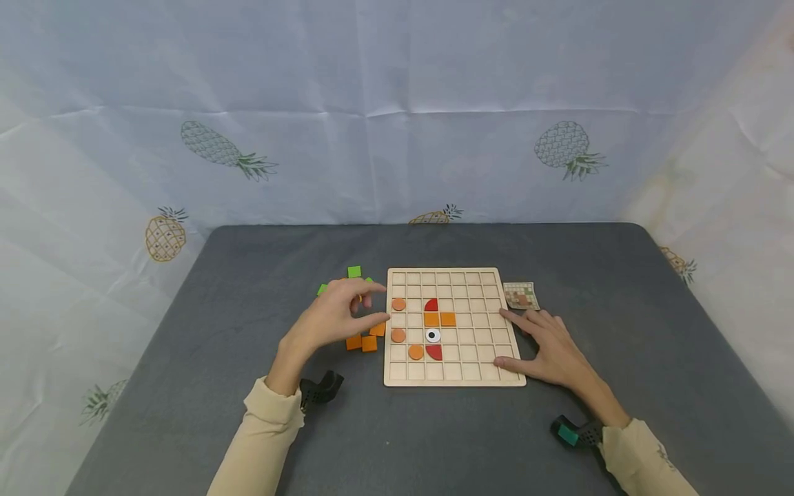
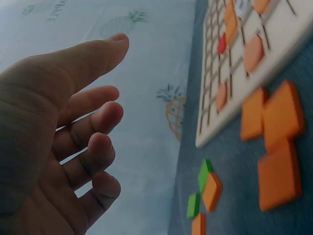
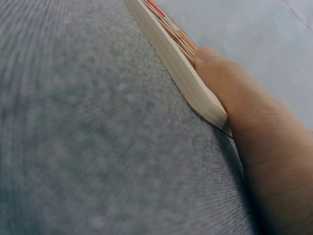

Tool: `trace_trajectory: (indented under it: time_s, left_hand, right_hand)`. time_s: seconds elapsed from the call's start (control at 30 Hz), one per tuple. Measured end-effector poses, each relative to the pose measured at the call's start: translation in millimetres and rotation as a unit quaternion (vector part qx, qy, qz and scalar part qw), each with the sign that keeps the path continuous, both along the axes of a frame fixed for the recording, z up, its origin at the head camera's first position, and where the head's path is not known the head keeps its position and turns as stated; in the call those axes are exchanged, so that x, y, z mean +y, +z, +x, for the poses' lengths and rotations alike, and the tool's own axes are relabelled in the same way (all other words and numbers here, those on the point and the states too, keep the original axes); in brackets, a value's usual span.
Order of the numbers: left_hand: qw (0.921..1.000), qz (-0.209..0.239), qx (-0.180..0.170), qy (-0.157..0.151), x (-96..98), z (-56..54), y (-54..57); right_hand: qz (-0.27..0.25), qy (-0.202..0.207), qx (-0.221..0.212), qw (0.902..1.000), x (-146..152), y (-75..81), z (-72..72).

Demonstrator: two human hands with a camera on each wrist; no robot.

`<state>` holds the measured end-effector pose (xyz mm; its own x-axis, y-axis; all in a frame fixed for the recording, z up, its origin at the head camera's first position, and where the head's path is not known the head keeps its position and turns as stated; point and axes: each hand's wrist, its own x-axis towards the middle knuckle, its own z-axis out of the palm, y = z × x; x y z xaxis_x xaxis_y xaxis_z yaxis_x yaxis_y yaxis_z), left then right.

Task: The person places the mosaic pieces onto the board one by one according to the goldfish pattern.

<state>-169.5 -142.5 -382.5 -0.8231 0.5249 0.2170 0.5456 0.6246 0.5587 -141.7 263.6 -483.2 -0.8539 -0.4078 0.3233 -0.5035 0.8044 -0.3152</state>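
Observation:
A pale wooden grid board [image 1: 471, 344] lies on the table. Set in its left half are several orange discs [image 1: 398, 335], two red quarter-rounds [image 1: 434, 353], two orange squares [image 1: 448, 319] and a white disc with a black dot [image 1: 433, 335]. My left hand [image 1: 340, 310] hovers by the board's left edge, over loose tiles, thumb and fingers apart. Nothing lies between those fingers in the left wrist view. With extended fingers, my right hand [image 1: 552, 351] rests on the board's right edge; its thumb [image 3: 234, 93] lies over the rim near a corner.
Loose orange tiles [image 1: 369, 344] and green tiles [image 1: 354, 272] lie left of the board, partly hidden under the left hand. A small patterned card [image 1: 521, 295] sits beyond the right hand. Pineapple-print cloth [image 1: 397, 158] hangs behind the dark table [image 1: 279, 255].

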Motion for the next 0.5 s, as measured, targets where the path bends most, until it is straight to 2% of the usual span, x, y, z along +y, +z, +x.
trace_trajectory:
  time_s: [0.13,0.23,0.4,0.5]
  left_hand:
    - [0.9999,-0.015,-0.006,0.003,-18.0,7.7,-5.5]
    - [0.9994,-0.022,-0.024,0.009,-29.4,10.9,-10.6]
    - [0.9966,-0.047,-0.064,0.024,-43.1,10.7,-20.3]
    - [0.9945,-0.069,-0.075,0.024,-47.5,9.8,-25.5]
  right_hand:
    - [0.004,0.001,-0.003,1.0,0.2,1.2,-0.9]
    - [0.007,0.0,-0.002,1.0,0.2,1.5,-1.4]
    - [0.007,0.0,0.001,1.0,-0.2,0.9,-1.6]
    - [0.007,0.001,0.0,1.0,-0.7,-0.2,-1.9]
